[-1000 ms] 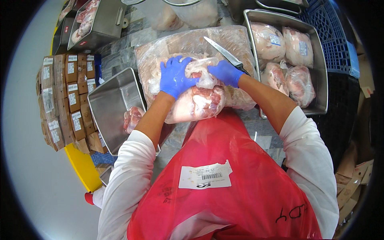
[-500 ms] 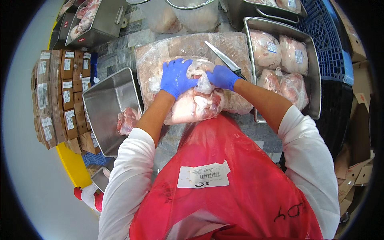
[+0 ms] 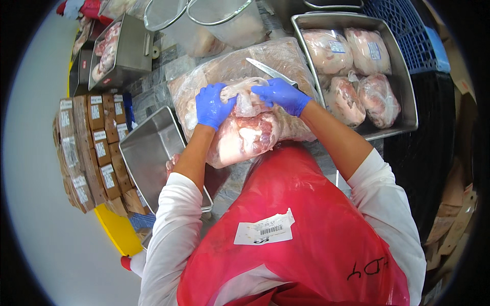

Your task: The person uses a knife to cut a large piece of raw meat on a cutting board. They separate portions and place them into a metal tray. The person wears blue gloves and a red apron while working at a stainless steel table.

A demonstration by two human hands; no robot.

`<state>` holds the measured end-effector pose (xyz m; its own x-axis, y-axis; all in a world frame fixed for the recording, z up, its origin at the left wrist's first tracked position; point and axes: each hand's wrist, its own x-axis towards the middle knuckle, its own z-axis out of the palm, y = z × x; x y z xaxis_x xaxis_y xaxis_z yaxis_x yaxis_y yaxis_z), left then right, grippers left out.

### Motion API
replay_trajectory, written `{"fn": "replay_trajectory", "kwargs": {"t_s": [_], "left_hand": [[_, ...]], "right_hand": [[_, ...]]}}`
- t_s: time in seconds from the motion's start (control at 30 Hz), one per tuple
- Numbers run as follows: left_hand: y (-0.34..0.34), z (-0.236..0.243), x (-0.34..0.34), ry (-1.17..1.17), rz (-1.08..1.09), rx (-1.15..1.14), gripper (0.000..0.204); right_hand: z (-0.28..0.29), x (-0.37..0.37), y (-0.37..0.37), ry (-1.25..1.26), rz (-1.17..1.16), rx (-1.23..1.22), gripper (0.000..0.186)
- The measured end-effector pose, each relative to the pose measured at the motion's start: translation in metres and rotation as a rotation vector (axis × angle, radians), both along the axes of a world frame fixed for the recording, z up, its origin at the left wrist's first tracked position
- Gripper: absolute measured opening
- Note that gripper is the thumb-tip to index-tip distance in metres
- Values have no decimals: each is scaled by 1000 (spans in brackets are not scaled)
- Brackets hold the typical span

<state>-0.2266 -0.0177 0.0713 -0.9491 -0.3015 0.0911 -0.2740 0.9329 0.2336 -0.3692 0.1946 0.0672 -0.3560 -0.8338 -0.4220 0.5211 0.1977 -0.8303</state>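
A large pale pink piece of meat [image 3: 237, 140] lies on a flat block wrapped in clear plastic [image 3: 240, 57]. Clear plastic bag film [image 3: 248, 103] is bunched at its far end. My left hand [image 3: 214, 105], in a blue glove, is closed on the film at the left side, its fingers curled over the meat's far edge. On the right, my gloved right hand [image 3: 283, 96] pinches the same film. A knife [image 3: 270, 70] lies on the block just beyond my right hand, its handle partly hidden behind that hand.
At right, a steel tub [image 3: 408, 102] holds several bagged meat pieces. Left of the block stands another steel tub [image 3: 153, 153], with a meat piece partly behind my left arm. Clear buckets [image 3: 235, 25] stand beyond; stacked cartons [image 3: 99, 148] are far left.
My view has turned and shifted slightly. My left hand's fingers, spread flat before, are now curled in on the film. The bunched film is pulled up between both hands.
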Motion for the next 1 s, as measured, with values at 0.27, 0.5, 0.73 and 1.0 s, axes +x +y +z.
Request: {"fn": "replay_trajectory", "kwargs": {"t_s": [0.27, 0.5, 0.73, 1.0], "left_hand": [[15, 92, 17, 9, -35, -39, 45], [57, 97, 162, -306, 176, 96, 59], [86, 18, 219, -179, 314, 163, 70], [12, 9, 147, -187, 276, 196, 55]], "right_hand": [[-3, 37, 19, 588, 39, -71, 34], [8, 105, 21, 1294, 361, -67, 17], [2, 121, 4, 1174, 420, -135, 16], [6, 128, -24, 999, 180, 11, 25]]}}
